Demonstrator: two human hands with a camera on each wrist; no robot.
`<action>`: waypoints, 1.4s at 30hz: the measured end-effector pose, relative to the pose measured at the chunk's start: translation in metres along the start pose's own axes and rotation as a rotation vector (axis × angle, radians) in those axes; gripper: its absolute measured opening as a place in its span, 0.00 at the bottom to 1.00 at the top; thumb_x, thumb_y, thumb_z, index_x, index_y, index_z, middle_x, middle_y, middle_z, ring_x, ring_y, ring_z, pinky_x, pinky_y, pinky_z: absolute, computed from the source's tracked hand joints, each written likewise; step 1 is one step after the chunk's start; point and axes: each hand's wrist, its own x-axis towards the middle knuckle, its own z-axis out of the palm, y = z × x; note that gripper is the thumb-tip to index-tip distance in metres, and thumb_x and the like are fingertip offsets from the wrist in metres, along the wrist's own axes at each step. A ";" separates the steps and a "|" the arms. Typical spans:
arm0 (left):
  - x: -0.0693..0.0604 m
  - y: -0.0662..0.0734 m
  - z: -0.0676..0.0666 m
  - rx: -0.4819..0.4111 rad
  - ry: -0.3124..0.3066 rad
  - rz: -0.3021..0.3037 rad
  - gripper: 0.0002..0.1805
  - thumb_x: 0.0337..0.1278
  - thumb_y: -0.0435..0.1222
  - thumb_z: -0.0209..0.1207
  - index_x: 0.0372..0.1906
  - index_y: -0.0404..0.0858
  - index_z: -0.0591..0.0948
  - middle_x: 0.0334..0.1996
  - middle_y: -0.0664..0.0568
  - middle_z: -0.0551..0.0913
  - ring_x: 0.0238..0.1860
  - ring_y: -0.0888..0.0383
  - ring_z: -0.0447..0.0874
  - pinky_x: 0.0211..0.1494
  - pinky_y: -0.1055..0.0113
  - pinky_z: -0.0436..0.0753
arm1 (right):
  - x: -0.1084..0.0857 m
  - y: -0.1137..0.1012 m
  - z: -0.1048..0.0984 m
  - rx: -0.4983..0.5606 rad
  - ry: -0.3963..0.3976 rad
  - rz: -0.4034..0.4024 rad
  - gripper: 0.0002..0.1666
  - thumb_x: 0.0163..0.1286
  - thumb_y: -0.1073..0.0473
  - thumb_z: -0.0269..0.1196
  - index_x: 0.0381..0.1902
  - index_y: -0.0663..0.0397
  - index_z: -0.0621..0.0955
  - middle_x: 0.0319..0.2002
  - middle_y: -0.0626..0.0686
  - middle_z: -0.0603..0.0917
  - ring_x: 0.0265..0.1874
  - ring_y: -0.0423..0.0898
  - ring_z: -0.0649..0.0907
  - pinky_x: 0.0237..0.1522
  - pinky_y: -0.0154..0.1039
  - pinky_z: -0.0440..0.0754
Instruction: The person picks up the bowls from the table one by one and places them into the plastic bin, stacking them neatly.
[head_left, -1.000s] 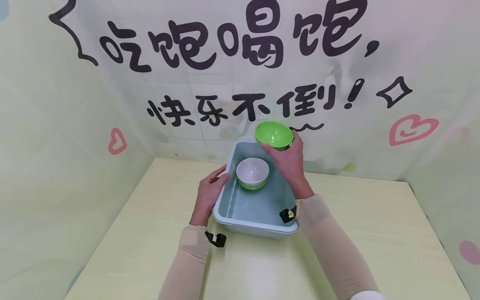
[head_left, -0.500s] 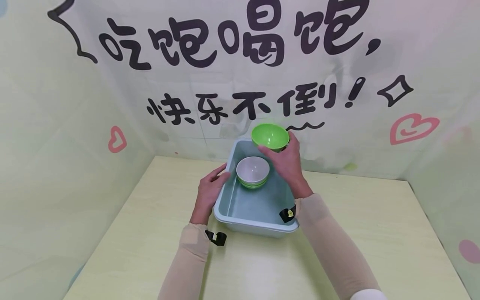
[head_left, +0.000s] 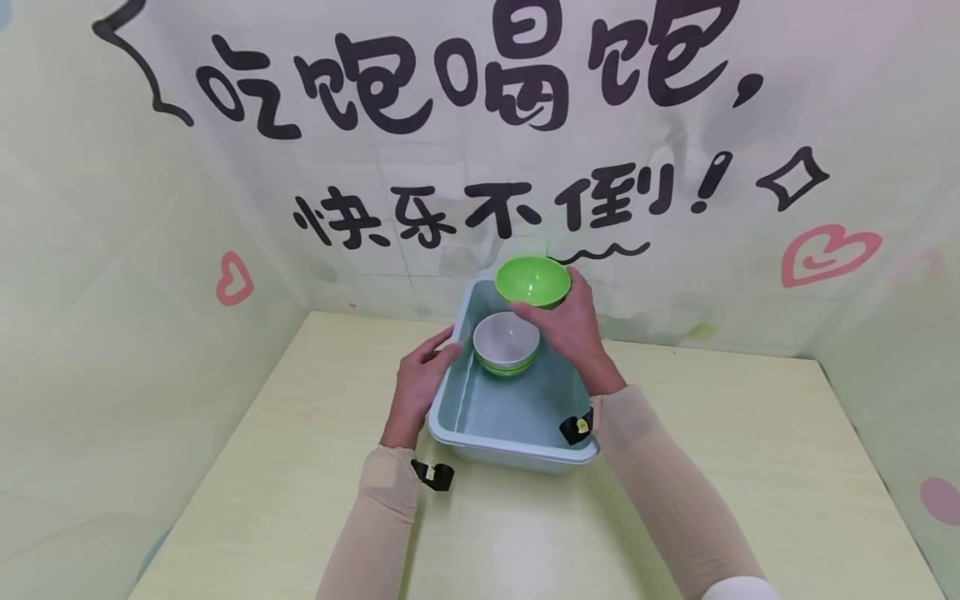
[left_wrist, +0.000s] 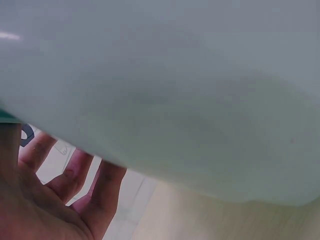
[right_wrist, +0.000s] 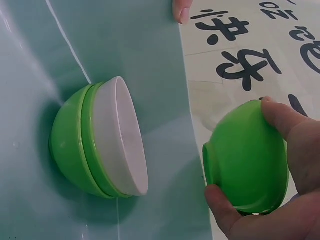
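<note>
My right hand (head_left: 573, 333) grips a green bowl (head_left: 532, 281) by its side, thumb near and fingers behind, over the far end of a light blue plastic basin (head_left: 517, 452). Inside the basin, toward its far left, a white bowl (head_left: 506, 337) sits nested on top of green bowls (right_wrist: 75, 145). The right wrist view shows the held bowl apart from this stack. My left hand (head_left: 420, 387) holds the basin's left side, its thumb at the rim and its fingers (left_wrist: 107, 187) along the outside wall.
The basin stands on a pale wooden table (head_left: 300, 467). Close behind it hangs a white sheet (head_left: 360, 292) with black lettering, and similar sheets close off both sides. A black wrist camera (head_left: 576, 429) on the right arm hangs over the basin's right rim.
My right hand has moved the green bowl slightly left and down, nearer to the white bowl. The left hand and the basin keep their place.
</note>
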 end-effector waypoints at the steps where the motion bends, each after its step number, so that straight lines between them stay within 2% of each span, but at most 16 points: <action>1: 0.000 0.000 0.000 0.003 0.000 -0.003 0.25 0.64 0.54 0.63 0.66 0.62 0.80 0.59 0.45 0.85 0.56 0.43 0.87 0.57 0.49 0.86 | 0.000 0.001 0.000 -0.009 -0.012 0.006 0.56 0.55 0.45 0.78 0.74 0.55 0.62 0.67 0.59 0.71 0.62 0.55 0.76 0.65 0.54 0.78; 9: 0.000 0.000 0.000 -0.002 0.000 0.008 0.25 0.64 0.54 0.64 0.65 0.61 0.80 0.58 0.45 0.85 0.54 0.45 0.88 0.56 0.51 0.87 | 0.002 0.003 0.000 -0.033 -0.125 0.003 0.52 0.56 0.46 0.78 0.71 0.58 0.67 0.62 0.59 0.78 0.58 0.56 0.80 0.61 0.53 0.81; 14: 0.001 -0.002 0.000 -0.022 -0.006 0.038 0.24 0.64 0.52 0.64 0.65 0.59 0.81 0.57 0.42 0.86 0.52 0.43 0.89 0.53 0.51 0.88 | 0.001 0.004 0.000 -0.055 -0.158 0.003 0.50 0.55 0.47 0.79 0.70 0.59 0.69 0.60 0.58 0.80 0.57 0.55 0.81 0.62 0.52 0.81; 21: 0.001 -0.001 0.000 -0.016 -0.002 0.041 0.24 0.64 0.52 0.65 0.65 0.59 0.81 0.56 0.42 0.87 0.52 0.44 0.89 0.51 0.55 0.88 | 0.002 0.006 0.002 -0.115 -0.197 0.020 0.47 0.54 0.47 0.79 0.65 0.60 0.72 0.56 0.57 0.82 0.54 0.54 0.83 0.60 0.51 0.82; 24: 0.001 -0.001 0.000 -0.022 -0.003 0.040 0.24 0.64 0.52 0.65 0.65 0.59 0.81 0.56 0.42 0.87 0.52 0.43 0.89 0.52 0.53 0.88 | 0.002 0.008 0.003 -0.151 -0.219 0.015 0.47 0.54 0.47 0.79 0.66 0.60 0.72 0.57 0.57 0.82 0.55 0.54 0.82 0.61 0.52 0.81; 31: 0.001 -0.002 -0.001 -0.019 -0.002 0.038 0.24 0.64 0.51 0.65 0.65 0.60 0.81 0.56 0.42 0.87 0.52 0.42 0.88 0.52 0.53 0.88 | 0.000 0.009 0.004 -0.227 -0.251 0.037 0.55 0.53 0.45 0.79 0.72 0.59 0.66 0.63 0.59 0.78 0.61 0.56 0.78 0.65 0.55 0.77; 42: 0.002 -0.004 -0.001 -0.020 -0.003 0.036 0.24 0.64 0.52 0.65 0.65 0.60 0.81 0.56 0.42 0.87 0.50 0.46 0.89 0.48 0.60 0.88 | -0.003 0.007 0.003 -0.277 -0.305 0.080 0.55 0.54 0.48 0.79 0.72 0.63 0.65 0.62 0.62 0.77 0.59 0.58 0.78 0.65 0.55 0.78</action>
